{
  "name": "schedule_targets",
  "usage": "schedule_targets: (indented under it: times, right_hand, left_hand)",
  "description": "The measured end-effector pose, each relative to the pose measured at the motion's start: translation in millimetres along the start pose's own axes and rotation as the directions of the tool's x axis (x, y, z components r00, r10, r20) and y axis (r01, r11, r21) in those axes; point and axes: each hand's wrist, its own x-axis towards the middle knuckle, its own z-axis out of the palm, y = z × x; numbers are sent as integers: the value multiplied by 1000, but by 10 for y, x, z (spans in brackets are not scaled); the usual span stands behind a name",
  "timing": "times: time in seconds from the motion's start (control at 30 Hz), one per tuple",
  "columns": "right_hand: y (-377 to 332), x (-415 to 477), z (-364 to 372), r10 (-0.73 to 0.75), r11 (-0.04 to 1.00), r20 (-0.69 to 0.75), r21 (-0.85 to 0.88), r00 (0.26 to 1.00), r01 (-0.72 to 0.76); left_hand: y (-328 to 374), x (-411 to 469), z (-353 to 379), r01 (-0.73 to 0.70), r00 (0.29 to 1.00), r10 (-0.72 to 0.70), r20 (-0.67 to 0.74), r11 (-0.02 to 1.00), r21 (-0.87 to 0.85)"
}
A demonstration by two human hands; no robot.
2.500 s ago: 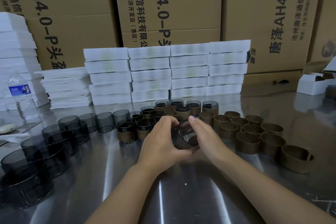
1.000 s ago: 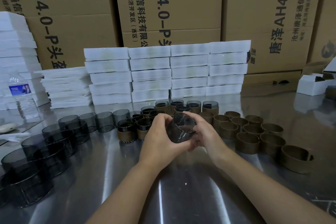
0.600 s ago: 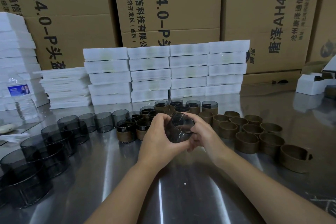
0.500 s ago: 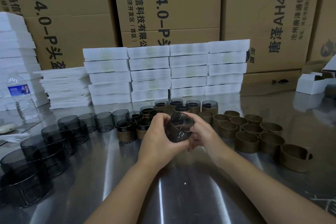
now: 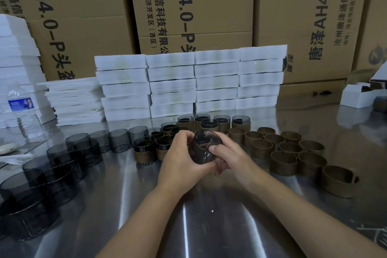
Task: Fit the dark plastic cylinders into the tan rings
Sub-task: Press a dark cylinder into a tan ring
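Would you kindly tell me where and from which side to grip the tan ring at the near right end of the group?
Probably pinch the near wall of the tan ring over its rim, from above: it stands upright, open end up, its near side is free, and another ring sits close on its far-left.

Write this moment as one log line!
held: dark cylinder | left hand: grips it | right hand: grips it | tan rings: right side

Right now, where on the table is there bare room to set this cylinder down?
Bare table lies between the loose dark cylinders on the left and the left hand, running to the near edge; another patch sits behind the tan rings, toward the white box. Crowded: the finished pieces just beyond both hands, and the rings close by the right hand.
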Motion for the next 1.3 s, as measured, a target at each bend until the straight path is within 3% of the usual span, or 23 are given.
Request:
schedule_targets:
  times: [0.37, 0.5, 0.57, 0.87, 1.03, 1.3]
  right_hand:
    - [12, 19, 32, -6, 1000, -41, -25, 999, 5]
    - [6, 11, 50, -24, 999, -43, -50, 999, 21]
    - [5, 1, 54, -41, 997, -35, -68, 999, 38]
    - [-17, -6, 37, -36, 999, -101, -28, 994, 34]
    - [-39, 1, 31, -12, 1000, -107, 28, 994, 15]
    - [6, 67, -16, 16, 997, -174, 73, 985, -4]
  left_hand:
    - [15, 6, -36, 38, 998, -42, -48, 996, -83]
    - [29, 33, -41, 126, 984, -155, -92, 956, -264]
    - [42, 48, -23, 163, 978, -199, -66, 921, -354]
    - [11, 66, 19, 220, 975, -212, 67, 882, -416]
    - [-77, 68, 31, 175, 982, -130, 139, 902, -395]
    - [-85, 87, 20, 314, 939, -192, 286, 819, -481]
